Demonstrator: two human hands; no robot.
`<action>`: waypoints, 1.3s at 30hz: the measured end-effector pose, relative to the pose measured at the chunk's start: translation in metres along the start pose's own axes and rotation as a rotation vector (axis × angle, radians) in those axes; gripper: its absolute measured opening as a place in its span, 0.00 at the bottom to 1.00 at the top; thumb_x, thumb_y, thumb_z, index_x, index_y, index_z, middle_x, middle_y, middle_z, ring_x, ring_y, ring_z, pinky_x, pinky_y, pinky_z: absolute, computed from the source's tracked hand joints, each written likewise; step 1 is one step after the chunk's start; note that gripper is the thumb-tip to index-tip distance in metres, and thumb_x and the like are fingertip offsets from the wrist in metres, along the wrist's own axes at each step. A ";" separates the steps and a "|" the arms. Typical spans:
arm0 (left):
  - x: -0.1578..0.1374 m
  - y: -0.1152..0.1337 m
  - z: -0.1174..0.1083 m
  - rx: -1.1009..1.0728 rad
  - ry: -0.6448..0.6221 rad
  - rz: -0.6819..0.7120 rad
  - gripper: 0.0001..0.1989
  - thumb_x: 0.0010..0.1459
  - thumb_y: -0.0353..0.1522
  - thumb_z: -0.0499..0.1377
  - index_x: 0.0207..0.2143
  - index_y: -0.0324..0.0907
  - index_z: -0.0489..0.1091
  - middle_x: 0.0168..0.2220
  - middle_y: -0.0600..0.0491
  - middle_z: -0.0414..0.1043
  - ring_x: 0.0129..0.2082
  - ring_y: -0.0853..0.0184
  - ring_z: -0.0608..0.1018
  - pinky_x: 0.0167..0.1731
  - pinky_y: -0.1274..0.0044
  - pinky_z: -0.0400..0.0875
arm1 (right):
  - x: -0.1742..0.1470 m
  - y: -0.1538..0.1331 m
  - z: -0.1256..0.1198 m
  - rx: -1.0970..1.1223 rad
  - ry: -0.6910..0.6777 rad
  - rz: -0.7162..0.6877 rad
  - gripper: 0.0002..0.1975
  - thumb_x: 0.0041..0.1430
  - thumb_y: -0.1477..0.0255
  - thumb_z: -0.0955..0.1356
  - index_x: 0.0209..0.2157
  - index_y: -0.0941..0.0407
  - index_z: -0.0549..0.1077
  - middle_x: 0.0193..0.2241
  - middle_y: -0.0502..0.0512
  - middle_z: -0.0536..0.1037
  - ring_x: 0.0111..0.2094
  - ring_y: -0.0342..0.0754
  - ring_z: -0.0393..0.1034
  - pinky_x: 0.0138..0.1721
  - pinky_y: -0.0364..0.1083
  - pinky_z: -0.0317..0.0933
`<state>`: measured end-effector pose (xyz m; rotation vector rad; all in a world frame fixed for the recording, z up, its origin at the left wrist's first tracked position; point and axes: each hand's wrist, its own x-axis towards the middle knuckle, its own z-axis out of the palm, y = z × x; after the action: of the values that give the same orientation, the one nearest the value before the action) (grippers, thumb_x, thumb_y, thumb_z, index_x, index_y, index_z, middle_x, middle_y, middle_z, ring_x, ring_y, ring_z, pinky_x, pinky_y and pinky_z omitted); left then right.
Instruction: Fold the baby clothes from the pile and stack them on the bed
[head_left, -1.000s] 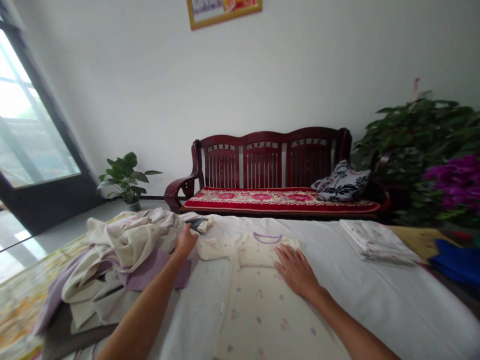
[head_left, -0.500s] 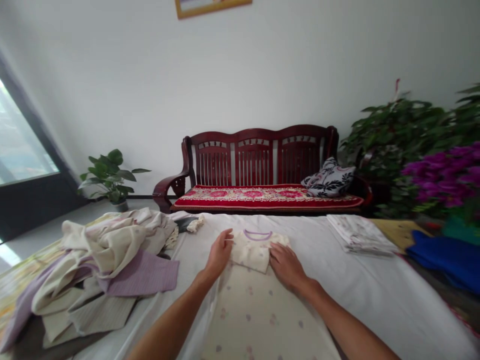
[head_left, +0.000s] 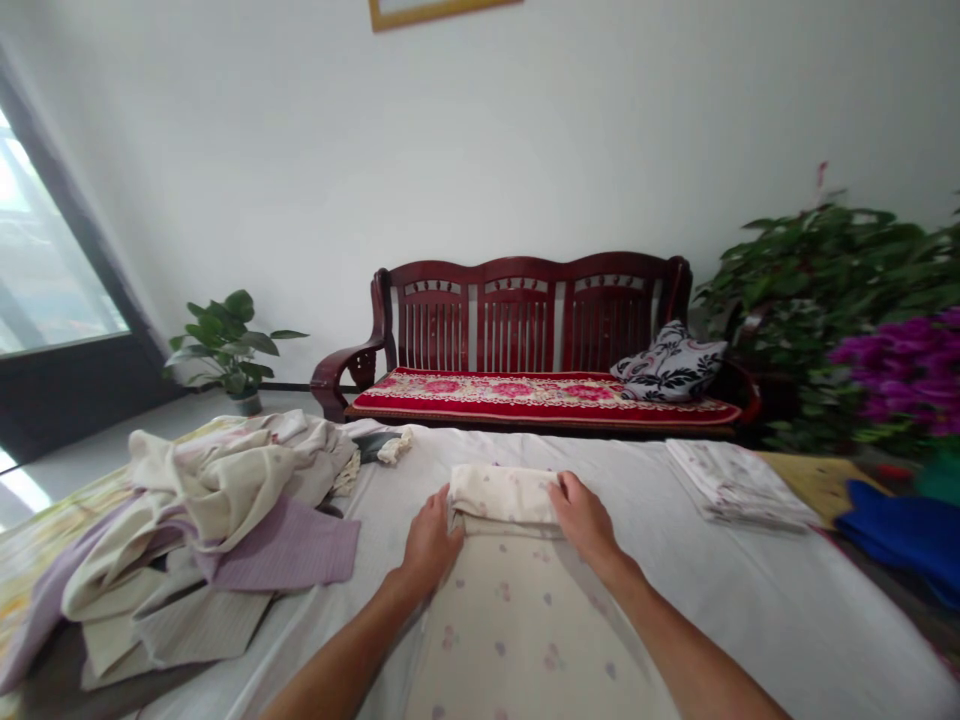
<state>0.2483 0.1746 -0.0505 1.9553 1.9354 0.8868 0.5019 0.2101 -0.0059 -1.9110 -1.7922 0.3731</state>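
Note:
A cream shirt with small purple and pink prints lies lengthwise in front of me, its near end running out of view at the bottom. Its far end is turned over into a flat folded band, and the neckline is almost wholly hidden. At the band's left edge, my left hand holds the cloth, fingers curled against the side. My right hand grips the band's right end between thumb and fingers.
Left of the shirt is a loose heap of cream, grey and lilac clothes. Folded white printed cloth lies far right on the white sheet, near blue cloth. Beyond the sheet stands a wooden bench.
The shirt's far end has been folded over toward me, covering the purple neckline that showed before. Both hands have closed on the sides of the fold. The view has shifted slightly left.

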 end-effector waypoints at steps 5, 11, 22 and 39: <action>0.003 0.003 0.001 0.153 0.104 0.083 0.19 0.57 0.26 0.55 0.52 0.40 0.66 0.48 0.47 0.70 0.49 0.60 0.71 0.51 0.72 0.64 | 0.010 0.024 0.000 -0.031 -0.087 0.063 0.13 0.65 0.65 0.59 0.43 0.51 0.72 0.41 0.54 0.80 0.40 0.49 0.72 0.32 0.43 0.53; 0.001 0.005 -0.003 0.297 0.066 0.218 0.09 0.58 0.23 0.53 0.36 0.44 0.70 0.37 0.52 0.71 0.40 0.63 0.71 0.42 0.74 0.63 | 0.017 0.035 0.001 0.042 -0.030 0.030 0.14 0.65 0.64 0.58 0.41 0.52 0.72 0.40 0.53 0.80 0.40 0.48 0.73 0.34 0.42 0.55; 0.011 0.031 -0.015 0.278 -0.006 0.288 0.13 0.65 0.32 0.50 0.35 0.45 0.74 0.38 0.48 0.75 0.42 0.60 0.74 0.45 0.69 0.65 | 0.017 0.030 -0.005 -0.061 -0.046 0.046 0.16 0.66 0.62 0.58 0.44 0.50 0.74 0.41 0.53 0.81 0.40 0.50 0.74 0.33 0.44 0.56; 0.030 0.035 0.025 0.308 -0.092 0.280 0.23 0.67 0.40 0.49 0.59 0.40 0.66 0.64 0.41 0.63 0.67 0.48 0.57 0.65 0.54 0.45 | 0.006 0.024 -0.011 -0.405 0.088 -0.191 0.21 0.66 0.70 0.59 0.57 0.57 0.67 0.53 0.64 0.75 0.54 0.57 0.67 0.52 0.51 0.58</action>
<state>0.2892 0.2064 -0.0423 2.4421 1.8656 0.5715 0.5281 0.2143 -0.0086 -1.9501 -2.0877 -0.1516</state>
